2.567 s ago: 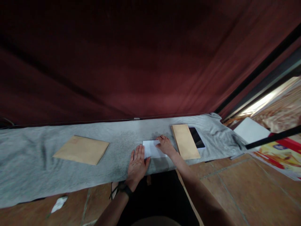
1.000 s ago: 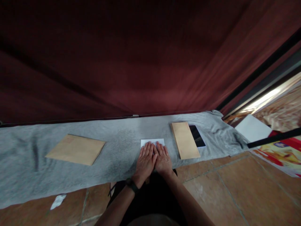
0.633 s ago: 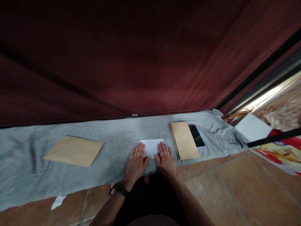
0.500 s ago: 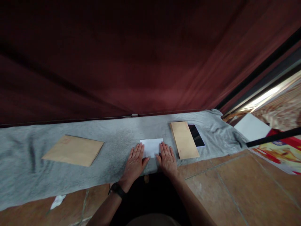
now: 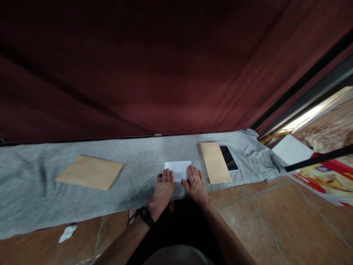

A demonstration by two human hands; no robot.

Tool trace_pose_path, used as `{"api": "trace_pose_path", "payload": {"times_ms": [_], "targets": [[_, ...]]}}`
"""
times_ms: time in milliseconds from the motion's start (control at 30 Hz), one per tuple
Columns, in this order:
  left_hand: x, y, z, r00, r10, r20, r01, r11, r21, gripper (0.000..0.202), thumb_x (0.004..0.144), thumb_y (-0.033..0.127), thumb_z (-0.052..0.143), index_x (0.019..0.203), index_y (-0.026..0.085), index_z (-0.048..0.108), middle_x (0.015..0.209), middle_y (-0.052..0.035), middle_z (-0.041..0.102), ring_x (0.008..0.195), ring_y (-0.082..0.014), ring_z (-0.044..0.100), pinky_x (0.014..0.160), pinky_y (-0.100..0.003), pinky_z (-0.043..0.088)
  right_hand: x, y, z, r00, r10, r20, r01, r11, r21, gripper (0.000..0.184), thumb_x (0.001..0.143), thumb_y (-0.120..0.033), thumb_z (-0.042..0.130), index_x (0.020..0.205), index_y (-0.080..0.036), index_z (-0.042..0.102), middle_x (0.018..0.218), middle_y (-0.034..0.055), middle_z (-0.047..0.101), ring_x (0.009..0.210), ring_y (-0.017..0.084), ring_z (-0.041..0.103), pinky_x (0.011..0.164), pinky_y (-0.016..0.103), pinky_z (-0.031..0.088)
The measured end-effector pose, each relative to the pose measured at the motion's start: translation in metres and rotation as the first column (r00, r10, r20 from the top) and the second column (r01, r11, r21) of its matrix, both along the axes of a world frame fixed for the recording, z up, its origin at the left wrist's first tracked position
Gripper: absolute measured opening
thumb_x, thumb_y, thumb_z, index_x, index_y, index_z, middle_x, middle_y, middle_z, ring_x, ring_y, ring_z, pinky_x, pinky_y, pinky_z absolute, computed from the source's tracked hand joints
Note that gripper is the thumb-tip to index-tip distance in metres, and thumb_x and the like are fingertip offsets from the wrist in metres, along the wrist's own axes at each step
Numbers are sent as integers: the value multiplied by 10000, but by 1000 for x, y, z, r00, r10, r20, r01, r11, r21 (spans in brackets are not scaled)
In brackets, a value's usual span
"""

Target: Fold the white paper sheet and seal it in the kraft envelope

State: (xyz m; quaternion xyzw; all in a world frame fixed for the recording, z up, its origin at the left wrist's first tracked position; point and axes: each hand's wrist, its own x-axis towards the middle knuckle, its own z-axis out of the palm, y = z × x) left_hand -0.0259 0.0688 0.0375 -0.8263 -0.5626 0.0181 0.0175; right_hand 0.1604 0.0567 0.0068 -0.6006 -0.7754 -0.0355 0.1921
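Note:
A small white sheet of paper point(image 5: 178, 169), perhaps folded, lies on the grey cloth in front of me. Flat on its left part rests my left hand point(image 5: 163, 189), fingers stretched forward; its thumb is not clearly seen. My right hand point(image 5: 196, 187) lies flat along the paper's right edge with the fingers extended and the thumb pointing in over the sheet. Just right of that hand is a long brown envelope point(image 5: 215, 162), or a stack of them, partly covering a dark-screened phone point(image 5: 229, 158). Farther left lies another brown envelope point(image 5: 89, 172).
Grey cloth point(image 5: 143, 147) covers the long, narrow surface. Behind it hangs a dark red curtain point(image 5: 176, 81). At right are a dark bar point(image 5: 320, 160), a white sheet point(image 5: 292, 149) and a red-and-yellow printed box or bag point(image 5: 328, 180). A white scrap point(image 5: 67, 233) lies on the tiled floor point(image 5: 253, 221).
My left hand has shifted right, farther onto the white paper, with its fingers closer together. My right hand stays at the paper's right edge. The view has shifted slightly.

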Motion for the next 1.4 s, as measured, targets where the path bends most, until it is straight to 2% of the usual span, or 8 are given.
{"api": "trace_pose_path", "payload": {"times_ms": [367, 500, 600, 700, 900, 1033, 1233, 1400], "targets": [[-29, 10, 38, 916, 14, 401, -6, 1000, -21, 345, 925, 91, 462, 1163, 185, 693, 1252, -124, 699, 1143, -261, 653, 997, -404, 479, 19, 13, 27, 900, 125, -419, -149, 989, -24, 315, 980, -266, 472, 1208, -250, 689, 1258, 69, 700, 1249, 240, 588, 1160, 506, 319], [-40, 28, 49, 602, 216, 769, -167, 975, -143, 195, 913, 338, 577, 939, 210, 722, 895, -64, 749, 808, -210, 686, 764, -315, 504, 18, 25, 51, 752, -37, -659, -46, 993, -108, 317, 967, -450, 517, 922, -215, 725, 856, 40, 737, 820, 205, 667, 791, 325, 511], [-40, 37, 44, 231, 368, 901, -168, 927, -336, 250, 824, 435, 637, 849, 191, 683, 741, -15, 691, 684, -171, 640, 648, -268, 474, 11, 33, 55, 617, -150, -772, -3, 981, -192, 418, 928, -558, 520, 781, -192, 655, 638, -24, 598, 587, 141, 528, 540, 228, 402], [-35, 38, 29, 59, 488, 871, -116, 870, -480, 298, 787, 435, 629, 934, 178, 660, 789, -14, 696, 697, -161, 646, 628, -256, 474, 3, 40, 44, 573, -217, -790, 59, 973, -224, 430, 912, -568, 494, 745, -190, 614, 615, -35, 552, 564, 129, 487, 521, 223, 382], [-24, 42, 1, 179, 532, 828, -162, 846, -508, 406, 770, 215, 574, 1169, 151, 616, 672, 33, 631, 615, -136, 596, 607, -239, 448, 1, 41, 19, 625, -287, -726, 149, 957, -250, 344, 944, -459, 454, 941, -196, 676, 735, 23, 670, 659, 187, 617, 614, 271, 479], [-22, 49, 0, 261, 511, 819, -207, 858, -470, 495, 796, 164, 554, 1290, 150, 576, 661, 49, 612, 602, -132, 578, 626, -243, 442, -3, 38, 17, 830, -256, -496, 245, 965, -88, 426, 989, -316, 395, 1346, -149, 557, 1212, 158, 670, 1089, 252, 648, 910, 360, 514], [-17, 50, 1, 419, 454, 787, -271, 889, -369, 475, 861, 163, 520, 1333, 136, 562, 772, -16, 686, 683, -165, 638, 697, -284, 496, -32, 25, 12, 993, -2, -115, -2, 999, -32, 487, 1026, -284, 409, 1495, -152, 432, 1539, 146, 450, 1425, 268, 398, 1145, 462, 353], [-19, 40, -1, 347, 535, 771, -221, 845, -487, 529, 865, 215, 567, 1385, 154, 495, 840, -19, 691, 651, -146, 650, 591, -248, 516, -43, 19, 5, 999, -6, -34, 4, 998, -68, 495, 1037, -353, 433, 1496, -169, 444, 1546, 133, 447, 1433, 286, 394, 1174, 495, 288]]}}
